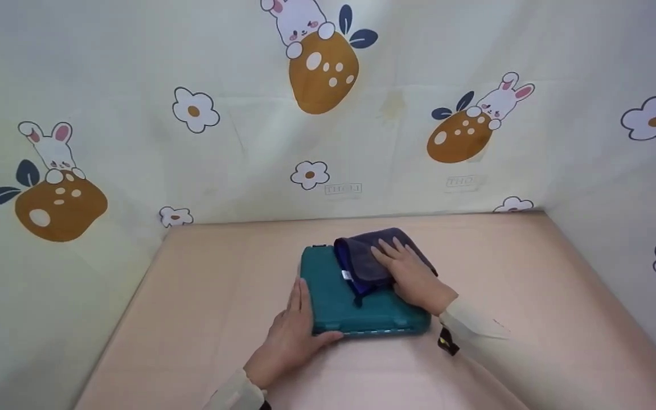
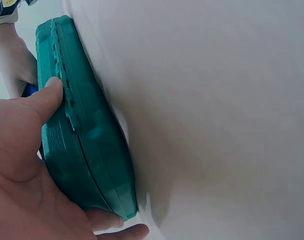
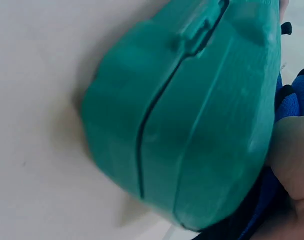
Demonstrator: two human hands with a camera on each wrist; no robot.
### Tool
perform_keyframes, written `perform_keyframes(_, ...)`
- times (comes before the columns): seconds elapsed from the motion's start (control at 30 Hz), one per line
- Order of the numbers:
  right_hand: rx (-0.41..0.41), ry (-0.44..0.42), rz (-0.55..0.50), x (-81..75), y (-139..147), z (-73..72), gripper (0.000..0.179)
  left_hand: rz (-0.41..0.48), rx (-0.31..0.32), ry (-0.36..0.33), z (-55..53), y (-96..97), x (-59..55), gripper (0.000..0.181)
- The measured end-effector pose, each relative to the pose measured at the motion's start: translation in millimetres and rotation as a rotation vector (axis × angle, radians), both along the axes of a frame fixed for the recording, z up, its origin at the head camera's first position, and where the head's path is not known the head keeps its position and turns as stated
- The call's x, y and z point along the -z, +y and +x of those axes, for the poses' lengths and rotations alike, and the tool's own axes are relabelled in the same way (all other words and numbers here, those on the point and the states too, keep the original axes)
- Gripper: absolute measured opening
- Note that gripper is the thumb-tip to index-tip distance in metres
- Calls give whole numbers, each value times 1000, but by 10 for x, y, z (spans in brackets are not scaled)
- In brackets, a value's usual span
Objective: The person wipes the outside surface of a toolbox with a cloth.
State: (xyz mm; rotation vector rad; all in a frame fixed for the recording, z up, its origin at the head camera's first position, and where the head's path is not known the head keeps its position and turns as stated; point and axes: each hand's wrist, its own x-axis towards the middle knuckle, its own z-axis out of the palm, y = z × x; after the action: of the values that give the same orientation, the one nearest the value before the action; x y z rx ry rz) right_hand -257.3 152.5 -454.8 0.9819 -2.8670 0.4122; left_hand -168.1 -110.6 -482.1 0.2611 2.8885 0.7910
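A teal hard plastic case (image 1: 331,310) lies closed on the table, its hinged edge toward me. On its top rests a folded cloth (image 1: 365,259), grey-purple on one face and bright blue on the other, with a white tag and dark edging. My right hand (image 1: 410,276) lies over the cloth with fingers extended, pressing it against the lid. Along the case's left side run the straight fingers of my left hand (image 1: 294,333), while its thumb touches the front edge. The left wrist view shows that thumb (image 2: 52,97) against the hinge of the case (image 2: 92,145).
A pale peach cover (image 1: 208,296) spreads over the tabletop around the case. Behind it and at both sides hangs a light curtain (image 1: 237,159) printed with rabbits, orange fruit and flowers. A dark band (image 1: 447,341) hangs at the right sleeve.
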Motion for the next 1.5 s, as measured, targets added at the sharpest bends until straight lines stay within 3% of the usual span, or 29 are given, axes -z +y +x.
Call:
perform_keyframes(0.6,-12,-15,68,-6,-538,43,62,103,11,-25,-59,-116,19,133)
perform_keyframes(1.17,2,-28,41,4,-803,47,66,21,18,-21,-75,-128,-6,133)
perform_keyframes(1.37,-27,-26,35,10,-803,116,67,33,8,-58,-70,-136,-4,133)
perform_keyframes(1.5,-63,-20,26,22,-783,173,69,51,17,-32,-63,-140,9,133)
